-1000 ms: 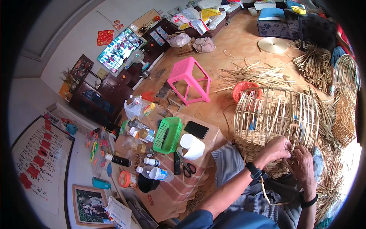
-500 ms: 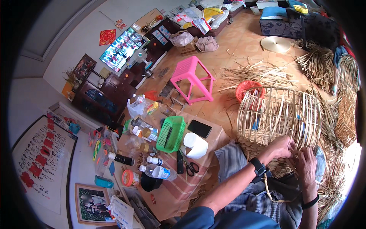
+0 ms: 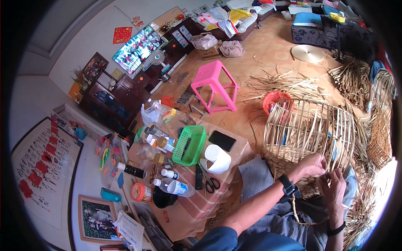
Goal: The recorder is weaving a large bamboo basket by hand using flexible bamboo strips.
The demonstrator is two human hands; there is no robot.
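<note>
A half-woven straw basket (image 3: 307, 127) lies across my lap, its bare upright stakes pointing away and its dense woven band (image 3: 282, 161) close to me. At the edge of that band, my left hand (image 3: 312, 165) is closed, fingertips pinched around a thin straw strand. Just right of it and a little nearer, my right hand (image 3: 335, 186) pinches at the same strand, fingers bent. The fingertips partly hide the strand. A loose pale strand (image 3: 298, 211) hangs in a loop below my left wrist, over the grey striped cloth (image 3: 255, 175) on my lap.
A cloth-covered table (image 3: 190, 217) stands at left with scissors (image 3: 212, 184), a green basket (image 3: 188, 146), a paper roll (image 3: 217, 157), a phone (image 3: 222, 140) and bottles. Beyond are a pink stool (image 3: 215, 85), a red basin (image 3: 276, 101) and straw heaps (image 3: 289, 83) on the floor.
The whole view has shifted slightly right and down. My right hand has dropped a little away from the left, and its fingers are a bit more spread. Both stay at the basket's woven edge.
</note>
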